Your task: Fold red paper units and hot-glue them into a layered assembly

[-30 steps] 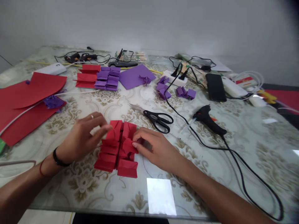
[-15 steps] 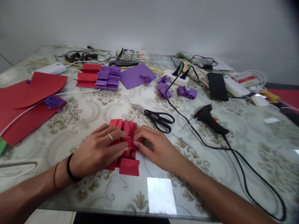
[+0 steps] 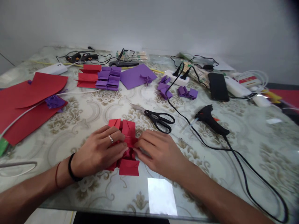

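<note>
A red folded-paper piece (image 3: 129, 168) made of several flaps lies flat on the table in front of me. My left hand (image 3: 99, 151), with a ring on it, covers its left side; the fingers are bent and press the paper down near the middle. At the right edge my right hand (image 3: 158, 149) pinches a middle flap between thumb and fingers. The paper beneath my left hand is hidden. Just beyond my right hand lie black-handled scissors (image 3: 160, 118), slightly parted.
A black glue gun (image 3: 211, 119) lies right, its cord looping to the front. Red sheets (image 3: 28, 118) lie left. Behind are a red-and-purple folded piece (image 3: 108, 77), a purple sheet (image 3: 133, 76), purple folded bits (image 3: 187, 92), a power strip (image 3: 177, 79) and a phone (image 3: 218, 87).
My right fingers have closed in more on the middle flap, which is pulled slightly to the right. The red piece's far end has shifted a little left. My left hand stays nearly still.
</note>
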Demonstrator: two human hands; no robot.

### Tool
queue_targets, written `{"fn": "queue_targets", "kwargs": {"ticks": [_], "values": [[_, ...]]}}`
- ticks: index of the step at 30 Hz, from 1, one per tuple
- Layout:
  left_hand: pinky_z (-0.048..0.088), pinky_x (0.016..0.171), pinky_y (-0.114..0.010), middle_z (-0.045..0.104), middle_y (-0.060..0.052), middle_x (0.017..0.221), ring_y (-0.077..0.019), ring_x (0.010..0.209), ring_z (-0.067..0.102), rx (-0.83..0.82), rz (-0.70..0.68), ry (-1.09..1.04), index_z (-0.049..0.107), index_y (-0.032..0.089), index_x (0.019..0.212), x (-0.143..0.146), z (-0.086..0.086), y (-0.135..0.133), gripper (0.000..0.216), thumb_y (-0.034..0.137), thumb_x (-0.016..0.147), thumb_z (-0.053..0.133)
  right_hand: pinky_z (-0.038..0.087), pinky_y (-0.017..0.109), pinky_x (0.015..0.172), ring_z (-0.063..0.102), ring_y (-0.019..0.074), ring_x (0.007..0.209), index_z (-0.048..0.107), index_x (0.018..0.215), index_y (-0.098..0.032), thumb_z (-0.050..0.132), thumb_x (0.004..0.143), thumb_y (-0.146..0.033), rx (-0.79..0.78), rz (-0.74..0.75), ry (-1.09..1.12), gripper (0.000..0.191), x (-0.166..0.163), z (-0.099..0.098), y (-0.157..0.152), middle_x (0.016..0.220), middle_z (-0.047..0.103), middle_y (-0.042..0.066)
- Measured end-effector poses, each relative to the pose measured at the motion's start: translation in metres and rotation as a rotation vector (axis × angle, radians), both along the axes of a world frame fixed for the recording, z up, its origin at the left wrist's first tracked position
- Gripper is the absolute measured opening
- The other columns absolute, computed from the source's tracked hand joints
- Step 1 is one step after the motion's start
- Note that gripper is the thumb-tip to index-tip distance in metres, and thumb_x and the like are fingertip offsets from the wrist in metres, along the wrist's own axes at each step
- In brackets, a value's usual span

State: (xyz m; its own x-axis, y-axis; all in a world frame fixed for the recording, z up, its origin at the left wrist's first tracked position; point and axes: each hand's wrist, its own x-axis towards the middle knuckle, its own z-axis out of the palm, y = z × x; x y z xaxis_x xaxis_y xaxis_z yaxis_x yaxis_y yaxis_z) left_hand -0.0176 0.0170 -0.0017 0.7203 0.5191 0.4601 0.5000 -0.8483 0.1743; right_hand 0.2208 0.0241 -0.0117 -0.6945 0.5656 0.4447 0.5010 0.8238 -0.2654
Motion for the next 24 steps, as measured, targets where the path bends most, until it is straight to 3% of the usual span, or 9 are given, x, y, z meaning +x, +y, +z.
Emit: {"fn": "queue_targets", "kwargs": {"ticks": [5,15,24], "values": [[0.052,0.079,-0.037,0.071,-0.005,0.094,-0.0221,0.090,0.065,0.013,-0.003,-0.007,0.069,0.016,0.096,0.001,-0.003,0.000,0.003,0.015,0.099,0.067,0.046,0.033,0.065,0.058,0.0200,0.070,0.070,0.078,-0.014,0.058,0.101,-0.017,0.043,0.000,0.004,0.026,-0.003,-0.002,-0.003,0.073,0.065,0.005],[0.053,0.076,-0.036,0.073,-0.007,0.091,-0.0221,0.085,0.067,0.116,-0.061,0.009,0.069,0.013,0.100,-0.001,-0.001,-0.002,0.009,0.007,0.097,0.063,0.047,0.033,0.066,0.060,0.0196,0.073,0.069,0.080,-0.014,0.058,0.102,-0.020,0.001,0.008,-0.014,0.025,0.001,0.004,-0.003,0.078,0.067,0.005],[0.053,0.071,-0.035,0.071,-0.006,0.086,-0.0208,0.077,0.064,0.134,-0.098,0.067,0.068,0.014,0.103,-0.002,0.009,-0.004,0.019,0.008,0.104,0.050,0.045,0.032,0.063,0.057,0.0180,0.068,0.067,0.075,-0.015,0.055,0.104,-0.018,0.064,0.029,-0.025,0.031,0.000,0.004,-0.003,0.073,0.065,0.003]]}}
